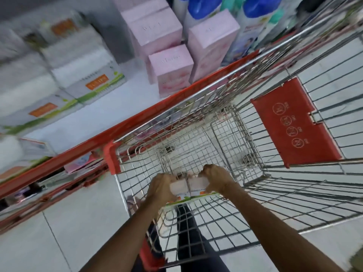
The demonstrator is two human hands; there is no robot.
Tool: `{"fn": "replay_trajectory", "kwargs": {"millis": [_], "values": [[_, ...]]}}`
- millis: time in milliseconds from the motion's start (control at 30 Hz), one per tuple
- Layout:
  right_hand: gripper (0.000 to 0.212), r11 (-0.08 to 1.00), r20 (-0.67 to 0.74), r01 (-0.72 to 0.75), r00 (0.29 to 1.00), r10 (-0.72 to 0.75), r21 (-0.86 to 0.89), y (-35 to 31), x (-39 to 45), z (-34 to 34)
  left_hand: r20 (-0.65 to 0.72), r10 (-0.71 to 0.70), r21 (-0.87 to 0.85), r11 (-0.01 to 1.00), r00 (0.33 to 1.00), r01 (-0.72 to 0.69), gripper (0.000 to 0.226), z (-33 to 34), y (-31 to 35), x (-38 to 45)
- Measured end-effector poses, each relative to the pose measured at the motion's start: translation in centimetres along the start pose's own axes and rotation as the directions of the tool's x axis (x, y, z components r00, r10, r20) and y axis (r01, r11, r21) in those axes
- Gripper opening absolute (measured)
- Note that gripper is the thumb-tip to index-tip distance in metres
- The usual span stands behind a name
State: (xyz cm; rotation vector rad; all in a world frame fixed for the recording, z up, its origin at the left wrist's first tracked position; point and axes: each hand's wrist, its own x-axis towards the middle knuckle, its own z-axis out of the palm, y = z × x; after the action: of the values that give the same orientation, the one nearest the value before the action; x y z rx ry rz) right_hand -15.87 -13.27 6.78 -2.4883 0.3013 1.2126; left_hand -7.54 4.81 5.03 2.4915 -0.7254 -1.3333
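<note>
A white tissue pack (189, 187) is being gripped over a shopping cart (112, 160), left hand (161, 186) curled round its 9 o'clock end, right hand (215, 179) round its 3 o'clock end.

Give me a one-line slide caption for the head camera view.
A white pack held by the left hand and right hand over a wire cart, beside a shelf of pink boxes.

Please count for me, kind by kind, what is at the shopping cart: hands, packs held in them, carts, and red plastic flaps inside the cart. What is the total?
Hands: 2, the left hand and the right hand
white pack, gripped by both hands over the cart: 1
shopping cart: 1
red flap: 1
Total: 5
</note>
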Motion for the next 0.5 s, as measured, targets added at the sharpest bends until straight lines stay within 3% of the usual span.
{"fn": "replay_trajectory", "kwargs": {"millis": [267, 500], "values": [[0.044, 0.997, -0.282, -0.011, 0.959, -0.012, -0.08, -4.7, -6.4, -7.3, -0.24, 0.101, 0.007, 0.995, 0.965, -0.102, 0.059, -8.4, 0.5, -6.6], [0.051, 0.986, -0.44, 0.004, 0.895, -0.078, -0.167, -10.0, -9.9, -13.4, -0.418, 0.1, -0.042, 0.991, 0.903, -0.129, 0.062, -15.2, -0.4, -12.9]]}}
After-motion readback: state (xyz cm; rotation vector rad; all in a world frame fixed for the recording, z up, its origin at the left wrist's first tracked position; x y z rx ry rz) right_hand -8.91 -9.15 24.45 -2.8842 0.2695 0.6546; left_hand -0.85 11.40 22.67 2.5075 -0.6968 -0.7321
